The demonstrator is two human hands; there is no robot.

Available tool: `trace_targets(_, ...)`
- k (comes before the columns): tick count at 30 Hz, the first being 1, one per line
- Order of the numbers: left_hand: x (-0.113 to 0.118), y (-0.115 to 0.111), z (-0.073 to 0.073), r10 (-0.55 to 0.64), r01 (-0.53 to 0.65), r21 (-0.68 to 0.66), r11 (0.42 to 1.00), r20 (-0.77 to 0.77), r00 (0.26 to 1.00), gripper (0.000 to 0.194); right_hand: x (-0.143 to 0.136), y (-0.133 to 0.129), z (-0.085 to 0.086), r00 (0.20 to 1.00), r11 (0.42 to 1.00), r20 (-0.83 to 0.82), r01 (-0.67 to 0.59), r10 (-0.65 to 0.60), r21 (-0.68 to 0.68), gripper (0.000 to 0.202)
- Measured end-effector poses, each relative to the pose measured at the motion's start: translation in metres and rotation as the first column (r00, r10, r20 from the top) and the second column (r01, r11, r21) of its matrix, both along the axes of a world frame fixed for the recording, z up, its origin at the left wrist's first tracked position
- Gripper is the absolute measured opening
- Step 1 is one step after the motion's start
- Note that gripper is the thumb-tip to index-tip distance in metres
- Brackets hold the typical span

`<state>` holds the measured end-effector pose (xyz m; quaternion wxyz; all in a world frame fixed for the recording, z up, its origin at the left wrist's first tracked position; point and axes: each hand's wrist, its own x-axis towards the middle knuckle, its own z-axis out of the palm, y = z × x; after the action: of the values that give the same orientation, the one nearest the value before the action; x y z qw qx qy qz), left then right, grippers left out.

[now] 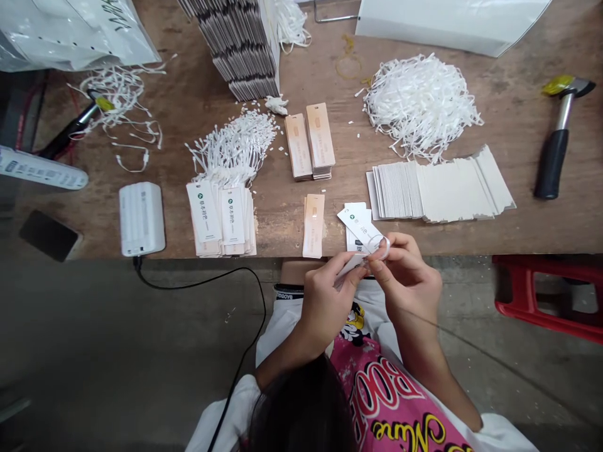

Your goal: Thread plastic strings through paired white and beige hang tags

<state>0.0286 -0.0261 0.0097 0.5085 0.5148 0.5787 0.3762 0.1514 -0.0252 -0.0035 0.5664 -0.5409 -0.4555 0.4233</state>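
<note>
Over the table's front edge, my left hand [326,300] pinches a white hang tag [351,266]. Close against it, my right hand [411,281] has its fingers closed on a white loop string [387,247] at the end of that tag. Just beyond my fingers, white printed tags [357,224] lie at the table edge. A small stack of beige tags [313,226] sits to their left. Further left are strung tags [204,216] with their white strings [235,147] spread behind them. The fingertips partly hide where string and tag meet.
A heap of white strings [421,107] lies behind a row of stacked cards [438,188]. Two beige stacks [321,141] stand mid-table near a tall card stack [245,47]. A hammer [556,144], white power bank [141,218], phone [49,235] and red stool [513,289] are around.
</note>
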Motion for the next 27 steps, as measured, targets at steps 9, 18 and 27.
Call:
trace_targets(9,0.001,0.003,-0.015,0.048,-0.032,0.116,0.993,-0.135,0.99,0.015,-0.007,-0.008,-0.003,0.996,0.991,-0.082,0.034,-0.045,-0.133,0.006)
trace_targets(18,-0.003,0.003,-0.019,0.064,-0.008,0.23,0.973,-0.237,0.969,0.01,-0.007,-0.008,0.0,0.997,0.982,-0.059,0.03,-0.042,-0.185,0.005)
trace_targets(27,-0.007,0.002,-0.024,0.095,-0.001,0.347,0.938,-0.255,0.962,0.013,-0.003,-0.013,-0.001,0.999,0.977,-0.04,0.0,-0.009,-0.212,0.002)
